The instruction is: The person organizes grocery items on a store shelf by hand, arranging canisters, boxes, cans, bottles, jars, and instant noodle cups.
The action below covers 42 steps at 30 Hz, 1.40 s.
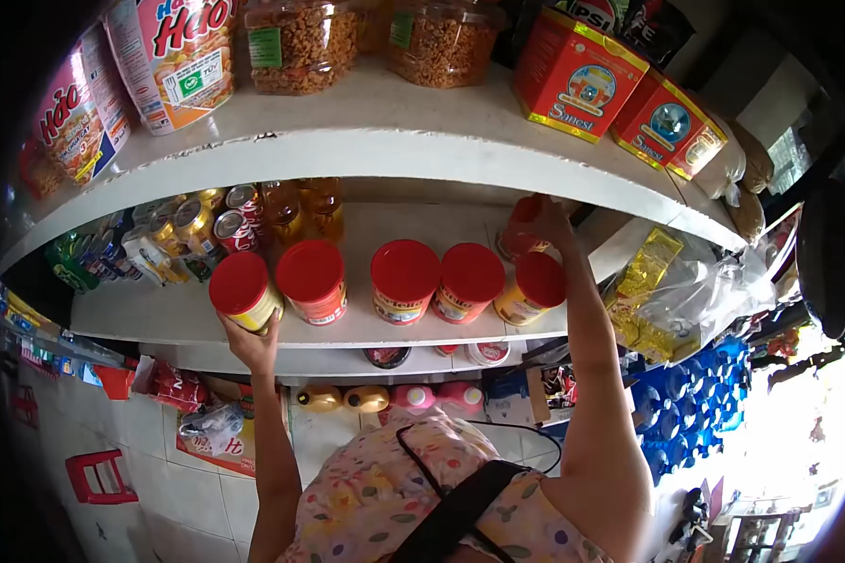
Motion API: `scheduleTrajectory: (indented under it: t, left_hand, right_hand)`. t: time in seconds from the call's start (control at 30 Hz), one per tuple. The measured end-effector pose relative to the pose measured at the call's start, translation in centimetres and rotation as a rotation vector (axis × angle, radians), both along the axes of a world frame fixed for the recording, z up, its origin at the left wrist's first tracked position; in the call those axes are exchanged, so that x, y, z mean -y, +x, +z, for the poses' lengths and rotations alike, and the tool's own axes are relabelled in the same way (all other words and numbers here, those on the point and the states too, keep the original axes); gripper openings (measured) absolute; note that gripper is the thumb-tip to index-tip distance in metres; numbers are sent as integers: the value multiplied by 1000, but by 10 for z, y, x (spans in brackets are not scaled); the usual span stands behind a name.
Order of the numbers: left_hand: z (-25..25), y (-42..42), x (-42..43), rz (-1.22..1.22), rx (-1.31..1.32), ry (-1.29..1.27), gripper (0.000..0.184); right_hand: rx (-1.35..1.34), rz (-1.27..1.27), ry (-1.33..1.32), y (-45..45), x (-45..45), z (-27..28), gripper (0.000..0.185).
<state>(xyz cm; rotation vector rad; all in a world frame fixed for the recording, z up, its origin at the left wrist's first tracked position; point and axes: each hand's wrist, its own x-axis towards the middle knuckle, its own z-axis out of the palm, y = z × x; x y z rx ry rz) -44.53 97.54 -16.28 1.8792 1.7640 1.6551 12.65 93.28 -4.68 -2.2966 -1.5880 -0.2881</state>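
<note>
On the middle shelf, my left hand (253, 340) is wrapped round the lower part of a yellow can with a red lid (238, 283), at the left end of a row of cans. To its right stand a red-lidded can (312, 281), another can (405, 281), a third (468, 283) and a yellowish one (530, 289). My right hand (549, 225) reaches deeper into the shelf, behind the rightmost can, with its fingers on a red container (521, 228). That hand partly covers the container.
Drink cans (194, 225) and bottles fill the middle shelf's left side. The upper shelf (394, 145) overhangs, bearing noodle packs, clear jars (305, 47) and red boxes (582, 75). Plastic-wrapped packets (667, 291) hang at right. A red stool (101, 477) stands on the floor.
</note>
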Motion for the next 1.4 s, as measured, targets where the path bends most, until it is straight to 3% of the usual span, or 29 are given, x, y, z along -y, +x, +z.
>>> scheduleTrajectory:
  t: [0.03,0.07,0.27,0.4,0.57,0.67,0.8,0.97,1.13,1.17,1.23,1.3,1.37,1.4]
  left_hand:
    - [3,0,1,-11,18,-12,103]
    - [4,0,1,-40,29,14,103]
    - [9,-2,3,-66,29,-22,103]
    - [15,-4,4,-137,63,-15,102]
    - [15,-9,5,-203,67,-25,103]
    - [12,-13,5,-229,59,-44,104]
    - [14,-13,4,-259,50,15,104]
    - [16,-13,6,-294,68,28,102]
    - [15,-14,6,-315,78,21,99]
    - [16,-14,6,-308,78,25,99]
    - [12,-14,4,-304,88,37,99]
    - [6,-16,-1,-261,99,52,99]
    - [1,-15,-1,-258,81,68,99]
    - [1,-14,-1,-230,56,74,98]
  right_hand:
    - [-147,-102,-181,-24,3,18,96]
    - [-273,-85,-192,-41,7,28,99]
    - [-143,-103,-199,-81,6,24,96]
    - [-238,9,-241,-74,5,16,103]
    - [-274,-55,2,-97,51,36,105]
    - [-409,-18,-146,-99,91,41,102]
    - [-137,-29,-55,-111,131,17,90]
    - [-146,-152,233,-118,136,-20,92]
    - [-205,-184,264,-125,135,-24,96]
    - [-206,-176,267,-125,139,-21,96]
    - [-291,104,391,-121,153,-15,100]
    - [-455,75,384,-98,167,-25,105]
    - [-504,168,467,-61,180,-55,94]
    - [-475,-21,337,-67,188,-45,87]
